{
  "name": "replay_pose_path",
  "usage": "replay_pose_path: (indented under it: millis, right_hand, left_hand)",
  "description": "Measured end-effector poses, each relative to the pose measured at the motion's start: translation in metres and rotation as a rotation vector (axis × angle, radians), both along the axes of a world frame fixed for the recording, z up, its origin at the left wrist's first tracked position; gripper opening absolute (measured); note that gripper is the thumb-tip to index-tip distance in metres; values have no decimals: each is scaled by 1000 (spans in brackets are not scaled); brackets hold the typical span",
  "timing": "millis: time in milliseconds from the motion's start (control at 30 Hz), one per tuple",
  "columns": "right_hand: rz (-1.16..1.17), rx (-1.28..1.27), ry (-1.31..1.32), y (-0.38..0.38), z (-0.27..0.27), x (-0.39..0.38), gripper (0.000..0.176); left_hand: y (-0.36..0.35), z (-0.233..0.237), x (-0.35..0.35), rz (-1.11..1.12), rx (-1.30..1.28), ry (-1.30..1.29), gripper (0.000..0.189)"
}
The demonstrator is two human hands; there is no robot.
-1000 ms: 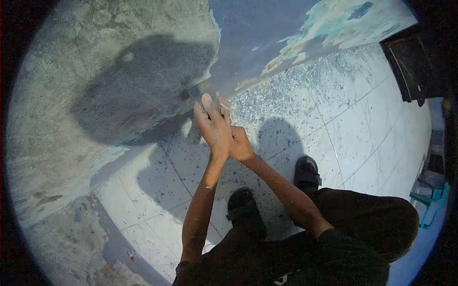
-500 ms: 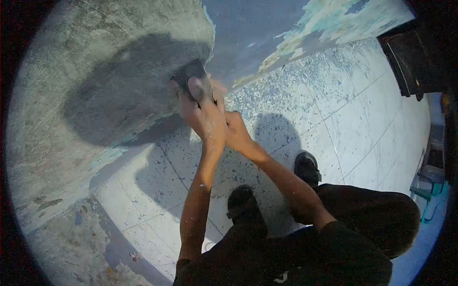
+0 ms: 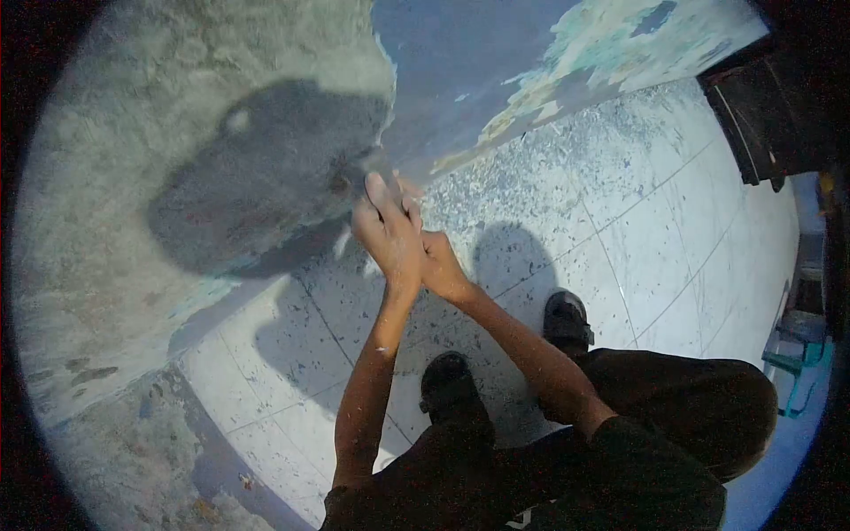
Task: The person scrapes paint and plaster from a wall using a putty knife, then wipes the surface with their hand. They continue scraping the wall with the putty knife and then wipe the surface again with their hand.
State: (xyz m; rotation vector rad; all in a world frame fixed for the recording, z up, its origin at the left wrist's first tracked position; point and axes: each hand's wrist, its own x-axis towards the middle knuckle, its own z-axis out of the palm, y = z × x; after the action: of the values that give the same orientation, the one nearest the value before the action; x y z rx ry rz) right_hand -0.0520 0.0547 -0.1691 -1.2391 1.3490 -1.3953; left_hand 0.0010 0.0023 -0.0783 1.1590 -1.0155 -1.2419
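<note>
A dark grey, flat scraper (image 3: 379,163) is pressed close to the wall (image 3: 115,168), right at the boundary between bare grey plaster and blue paint. My left hand (image 3: 390,232) is closed round it, with the thumb lying along its flat face. My right hand (image 3: 443,264) is closed too, tucked against the left from the right side, its fingertips showing beyond the left hand. The scraper's handle is hidden inside the hands. The hands' shadow falls across the plaster around the scraper.
Paint flakes (image 3: 531,181) cover the white tiled floor (image 3: 682,265) along the wall's foot. My dark shoes (image 3: 567,319) stand on the tiles below my hands. A dark piece of furniture (image 3: 770,111) is at upper right, a green plastic object (image 3: 801,358) at far right.
Both hands and the scraper have moved down along the wall, towards me. The grip looks the same, and the shadow on the plaster has shifted.
</note>
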Motion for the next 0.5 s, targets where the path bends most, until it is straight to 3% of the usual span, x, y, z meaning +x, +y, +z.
replay_pose_path:
  millis: [100,333,500]
  right_hand:
    - [21,59,-73,9,5,7,31]
    - [45,103,-48,6,0,3,29]
    - [-9,13,-129,4,0,7,27]
  left_hand:
    - [1,16,-2,40,-87,-121,44]
    - [6,4,-2,45,-9,-101,44]
    - [7,20,-12,115,-75,-167,42]
